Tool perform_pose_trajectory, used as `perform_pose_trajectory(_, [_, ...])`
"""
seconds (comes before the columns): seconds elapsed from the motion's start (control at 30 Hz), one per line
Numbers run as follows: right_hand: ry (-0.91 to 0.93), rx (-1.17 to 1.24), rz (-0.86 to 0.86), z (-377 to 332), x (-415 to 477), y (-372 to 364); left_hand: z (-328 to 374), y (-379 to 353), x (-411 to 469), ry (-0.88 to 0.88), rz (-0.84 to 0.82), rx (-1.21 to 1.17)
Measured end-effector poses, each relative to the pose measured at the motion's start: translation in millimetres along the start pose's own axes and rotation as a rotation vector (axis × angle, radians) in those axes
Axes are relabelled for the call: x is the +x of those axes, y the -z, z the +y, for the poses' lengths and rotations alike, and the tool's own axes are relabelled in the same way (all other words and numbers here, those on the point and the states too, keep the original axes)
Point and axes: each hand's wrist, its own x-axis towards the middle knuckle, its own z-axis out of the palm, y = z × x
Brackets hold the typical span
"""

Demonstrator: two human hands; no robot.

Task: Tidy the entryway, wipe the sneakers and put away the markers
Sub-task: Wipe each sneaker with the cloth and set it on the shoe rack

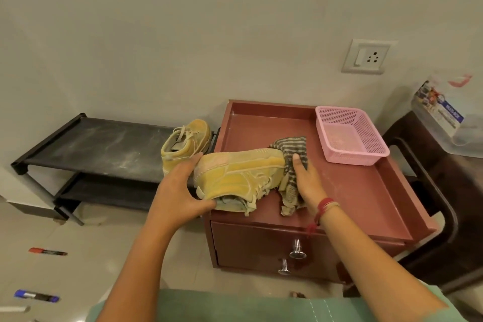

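Left hand (180,191) grips sneaker (240,175) heel on worktop (366,191); right hand (305,180) clutches cloth (292,149) at toe. Wiping underway. Second sneaker (185,144) beyond left hand; red marker (47,252), blue marker (36,295) on floor, lower-left of it, not stowed.

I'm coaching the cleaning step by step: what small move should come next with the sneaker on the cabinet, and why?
Probably draw the striped cloth along the sneaker toward its heel: the right hand holds it at the toe, the left hand grips the heel, and the upper looks dusty.
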Motion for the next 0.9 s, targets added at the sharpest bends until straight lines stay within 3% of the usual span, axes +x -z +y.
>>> perform_pose_trajectory(0.1, [0.176, -0.083, 0.092, -6.9, -7.3, -8.6, -1.7, -1.0, 0.0, 0.006, -0.023, 0.014])
perform_pose_trajectory(0.27, [0.606, -0.723, -0.222, -19.8, -35.1, -46.7, 3.0, -8.3, 2.1, -0.001, -0.108, 0.066])
perform_pose_trajectory(0.33, [0.648, -0.79, -0.165, -9.3, -33.1, -50.9, 2.5, -5.9, 2.9, 0.022, -0.109, 0.054])
perform_pose_trajectory(0.47, [0.38, -0.623, 0.015, 18.8, -7.5, -37.8, 2.0, -3.7, 4.5, 0.025, -0.116, 0.034])
perform_pose_trajectory(0.57, [-0.078, -0.111, 0.115, 18.9, 9.7, -15.7, 1.8, -3.4, 3.7, 0.035, -0.108, 0.005])
perform_pose_trajectory(0.63, [-0.16, 0.114, 0.182, 5.2, 8.5, -5.0, 1.9, -3.2, 1.9, 0.032, -0.102, -0.005])
perform_pose_trajectory(0.7, [-0.016, 0.196, 0.317, -10.3, 2.5, -2.1, 1.8, -4.0, 0.7, 0.033, -0.094, -0.02])
perform_pose_trajectory(0.77, [0.17, 0.111, 0.31, -30.8, -14.9, -14.5, 3.2, -4.1, 0.5, 0.05, -0.08, -0.052])
perform_pose_trajectory(0.9, [0.566, -0.401, -0.053, -43.5, -53.6, -56.0, 5.6, -2.6, 1.7, 0.049, -0.05, -0.116])
